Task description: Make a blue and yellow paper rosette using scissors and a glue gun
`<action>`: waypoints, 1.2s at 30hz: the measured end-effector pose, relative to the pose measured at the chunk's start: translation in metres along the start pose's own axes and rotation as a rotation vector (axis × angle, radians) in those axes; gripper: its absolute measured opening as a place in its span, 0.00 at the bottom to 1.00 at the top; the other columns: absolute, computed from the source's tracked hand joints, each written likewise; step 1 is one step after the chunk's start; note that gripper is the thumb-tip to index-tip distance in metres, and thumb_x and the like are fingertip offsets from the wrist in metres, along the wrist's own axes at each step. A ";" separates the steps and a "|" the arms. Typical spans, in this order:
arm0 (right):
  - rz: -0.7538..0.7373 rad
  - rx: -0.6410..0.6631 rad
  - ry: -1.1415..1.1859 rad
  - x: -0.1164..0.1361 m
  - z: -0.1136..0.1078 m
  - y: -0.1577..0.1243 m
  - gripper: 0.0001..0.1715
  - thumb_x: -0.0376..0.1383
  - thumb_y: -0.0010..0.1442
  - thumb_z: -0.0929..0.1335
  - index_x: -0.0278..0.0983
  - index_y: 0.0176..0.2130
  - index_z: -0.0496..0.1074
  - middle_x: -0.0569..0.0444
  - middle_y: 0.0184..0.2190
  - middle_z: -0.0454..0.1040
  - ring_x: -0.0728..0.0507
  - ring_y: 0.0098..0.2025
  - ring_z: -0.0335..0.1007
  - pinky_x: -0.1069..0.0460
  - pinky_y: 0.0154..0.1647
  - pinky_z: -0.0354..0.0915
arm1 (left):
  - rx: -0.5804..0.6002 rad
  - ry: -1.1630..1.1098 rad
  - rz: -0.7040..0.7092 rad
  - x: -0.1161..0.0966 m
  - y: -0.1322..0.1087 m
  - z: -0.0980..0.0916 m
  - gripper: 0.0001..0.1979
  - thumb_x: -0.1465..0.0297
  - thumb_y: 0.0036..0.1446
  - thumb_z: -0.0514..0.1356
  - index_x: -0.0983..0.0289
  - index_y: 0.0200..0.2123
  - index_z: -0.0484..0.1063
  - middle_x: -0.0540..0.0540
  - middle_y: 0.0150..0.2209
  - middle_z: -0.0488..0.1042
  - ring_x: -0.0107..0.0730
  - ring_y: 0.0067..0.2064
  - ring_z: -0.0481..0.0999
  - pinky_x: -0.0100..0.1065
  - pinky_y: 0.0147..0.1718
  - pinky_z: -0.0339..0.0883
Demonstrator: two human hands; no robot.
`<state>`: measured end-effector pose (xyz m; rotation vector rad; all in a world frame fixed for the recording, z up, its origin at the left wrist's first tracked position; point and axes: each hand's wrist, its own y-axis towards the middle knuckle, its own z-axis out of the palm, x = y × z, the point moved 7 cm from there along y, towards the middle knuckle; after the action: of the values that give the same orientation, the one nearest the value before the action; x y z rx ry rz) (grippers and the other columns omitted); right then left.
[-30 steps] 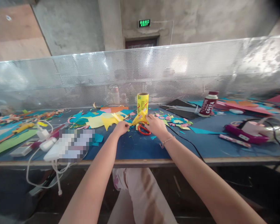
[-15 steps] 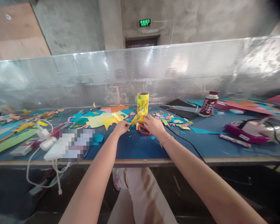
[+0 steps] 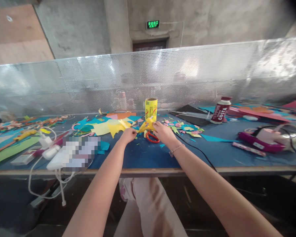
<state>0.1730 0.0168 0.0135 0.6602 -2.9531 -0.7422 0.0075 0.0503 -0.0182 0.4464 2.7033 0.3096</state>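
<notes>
My right hand (image 3: 162, 131) is wrapped round a yellow hot glue gun (image 3: 146, 125), whose nozzle end points left and down. A black cord runs from beside this hand to the table's front edge. My left hand (image 3: 129, 134) is closed in a pinch near the nozzle; what its fingers hold is too small to make out. Below the glue gun lie scissors with red handles (image 3: 153, 137), partly covered by it. Right behind the gun stands a yellow roll (image 3: 151, 107), upright with a hollow core. Yellow paper (image 3: 102, 128) lies beyond my left hand.
Paper scraps and flower-like cutouts (image 3: 184, 127) spread across the blue table (image 3: 148, 158). A drink bottle (image 3: 221, 110) and a purple case (image 3: 261, 141) stand right. A power bank-like white block (image 3: 58, 158), cables and another yellow glue gun (image 3: 24, 135) lie left. A perforated metal screen (image 3: 88, 85) rises behind.
Almost nothing differs. Both hands and the glue gun keep their places, with at most a very slight shift of the right hand.
</notes>
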 end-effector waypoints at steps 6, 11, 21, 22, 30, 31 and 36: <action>0.013 0.024 -0.003 -0.001 -0.001 -0.001 0.20 0.34 0.61 0.58 0.36 0.53 0.63 0.46 0.50 0.68 0.44 0.45 0.67 0.53 0.36 0.61 | -0.010 -0.012 0.000 -0.001 -0.001 -0.002 0.10 0.75 0.51 0.54 0.66 0.27 0.75 0.55 0.28 0.76 0.33 0.32 0.73 0.29 0.34 0.62; 0.020 0.033 -0.004 -0.001 -0.001 -0.001 0.19 0.34 0.61 0.58 0.37 0.52 0.64 0.48 0.50 0.68 0.44 0.45 0.67 0.54 0.35 0.60 | -0.004 -0.031 -0.023 -0.004 -0.003 -0.004 0.09 0.74 0.52 0.55 0.66 0.27 0.76 0.54 0.28 0.77 0.33 0.33 0.74 0.29 0.35 0.63; 0.045 0.027 -0.096 0.000 -0.007 -0.001 0.19 0.36 0.61 0.59 0.35 0.51 0.65 0.46 0.49 0.68 0.43 0.43 0.68 0.53 0.31 0.60 | 0.006 -0.181 -0.055 0.003 -0.001 0.002 0.06 0.76 0.49 0.58 0.66 0.30 0.75 0.55 0.30 0.77 0.32 0.34 0.76 0.31 0.38 0.67; 0.061 0.022 -0.099 -0.002 -0.008 -0.001 0.19 0.37 0.61 0.59 0.35 0.50 0.65 0.46 0.48 0.68 0.42 0.43 0.68 0.53 0.31 0.60 | 0.006 -0.191 -0.056 0.004 0.000 0.003 0.06 0.76 0.48 0.58 0.66 0.30 0.75 0.54 0.30 0.77 0.32 0.34 0.75 0.31 0.37 0.67; 0.228 0.003 -0.093 -0.020 -0.012 -0.003 0.21 0.42 0.61 0.59 0.37 0.51 0.64 0.46 0.47 0.68 0.43 0.39 0.69 0.52 0.33 0.60 | 0.015 -0.129 -0.039 0.002 0.000 0.004 0.06 0.76 0.48 0.57 0.66 0.26 0.74 0.53 0.27 0.76 0.30 0.32 0.74 0.28 0.32 0.64; 0.230 0.004 -0.091 -0.021 -0.012 -0.003 0.21 0.42 0.61 0.59 0.37 0.51 0.64 0.46 0.47 0.67 0.43 0.39 0.69 0.52 0.33 0.61 | 0.009 -0.103 -0.032 0.001 0.001 0.004 0.07 0.75 0.49 0.56 0.66 0.24 0.74 0.53 0.26 0.76 0.30 0.31 0.73 0.28 0.31 0.63; 0.230 0.010 -0.089 -0.020 -0.014 -0.003 0.21 0.40 0.61 0.59 0.37 0.51 0.65 0.46 0.46 0.68 0.43 0.40 0.69 0.52 0.32 0.61 | -0.029 0.003 -0.061 -0.003 0.004 0.005 0.11 0.71 0.51 0.54 0.65 0.20 0.72 0.54 0.23 0.73 0.31 0.29 0.71 0.28 0.29 0.61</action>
<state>0.1942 0.0165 0.0256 0.2859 -3.0428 -0.7538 0.0129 0.0539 -0.0211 0.3548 2.7054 0.3318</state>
